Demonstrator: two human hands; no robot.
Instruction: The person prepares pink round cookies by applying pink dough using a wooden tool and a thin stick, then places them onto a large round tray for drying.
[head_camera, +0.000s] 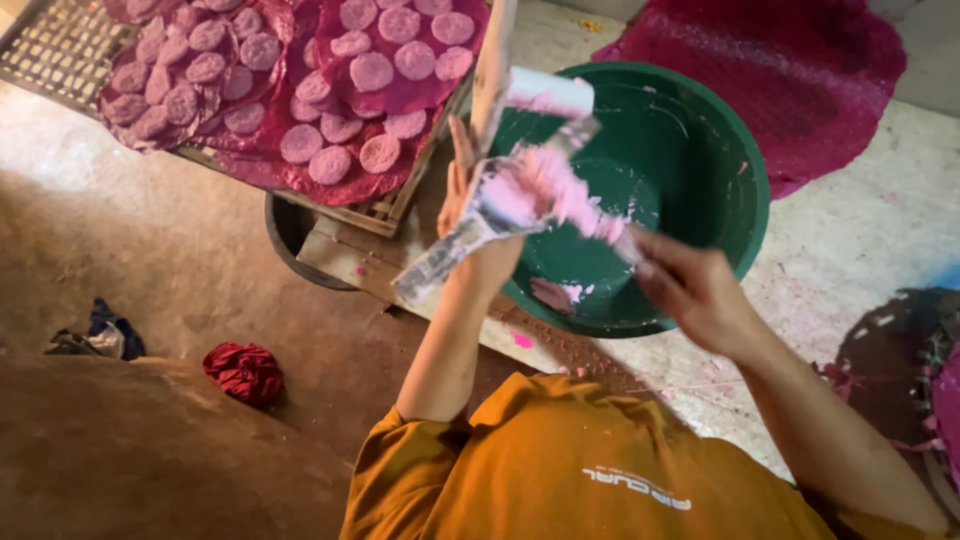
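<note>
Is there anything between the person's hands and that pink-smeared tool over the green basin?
Nothing visible. The left hand already grips the pink-coated tool, and the right hand touches its pink end. Both are above the green basin, with no object between the tool and the basin below.

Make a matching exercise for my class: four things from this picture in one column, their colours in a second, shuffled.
Things:
1. Basin
2. Round discs
3. Shirt
4. Crumpled cloth on the floor

Colours:
A. Red
B. Pink
C. Green
D. Orange

Pairs: 1-C, 2-B, 3-D, 4-A
</note>
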